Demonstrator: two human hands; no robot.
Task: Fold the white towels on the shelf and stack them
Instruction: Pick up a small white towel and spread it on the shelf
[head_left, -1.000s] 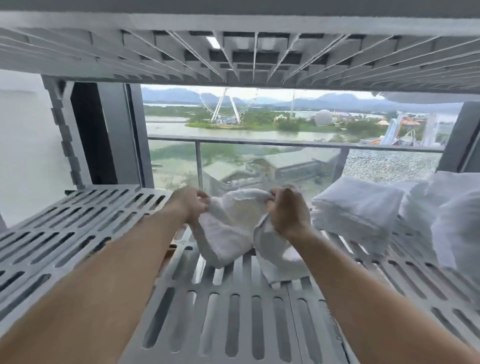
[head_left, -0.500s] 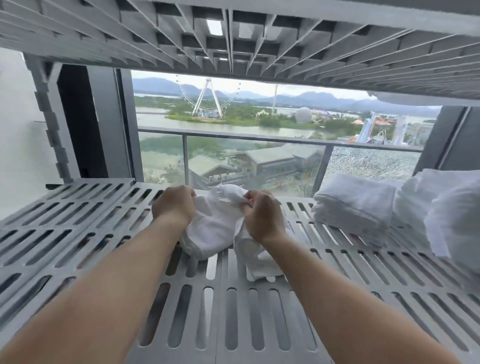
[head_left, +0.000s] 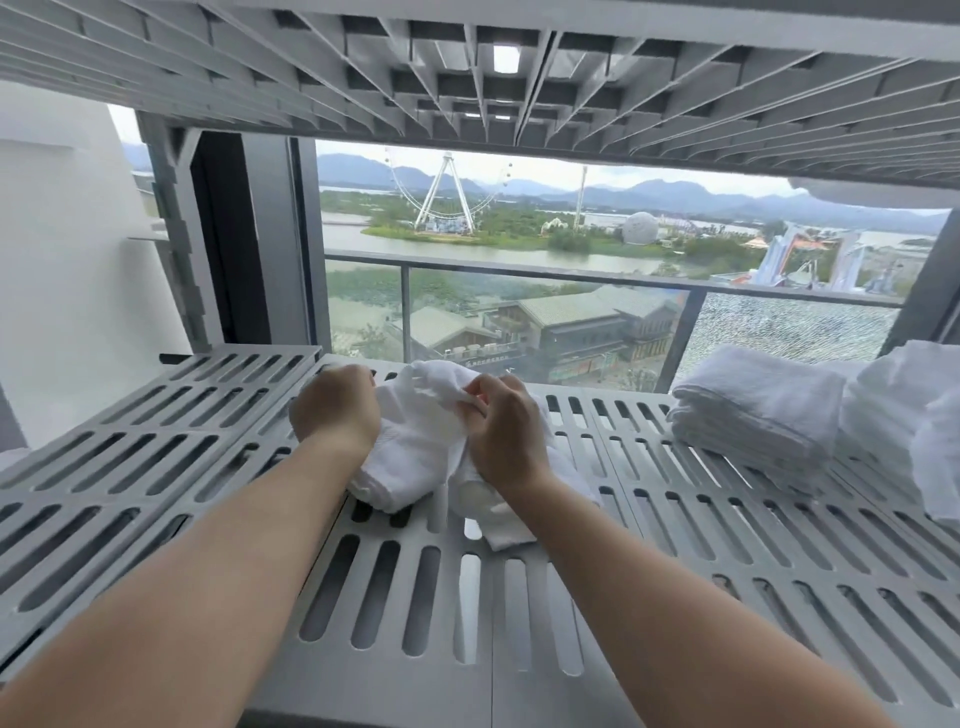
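Note:
A crumpled white towel (head_left: 415, 441) lies bunched on the grey slotted shelf (head_left: 415, 597), near its far edge. My left hand (head_left: 337, 410) grips the towel's left side with curled fingers. My right hand (head_left: 506, 431) pinches an upper fold of the same towel, and a loose end hangs down below my wrist. At the right stands a stack of folded white towels (head_left: 758, 410). More white towels (head_left: 904, 415), loose and unfolded, are heaped at the far right.
Another grey slotted shelf (head_left: 467, 67) hangs close overhead. Behind the shelf is a window with a balcony rail (head_left: 519, 270). A white wall (head_left: 62, 260) and a dark frame post (head_left: 228, 234) close the left side. Bare shelf surface stretches to the left and front.
Both hands have lowered the towel from just above the shelf down onto it, and have come slightly closer together. My view has shifted a little nearer and upward.

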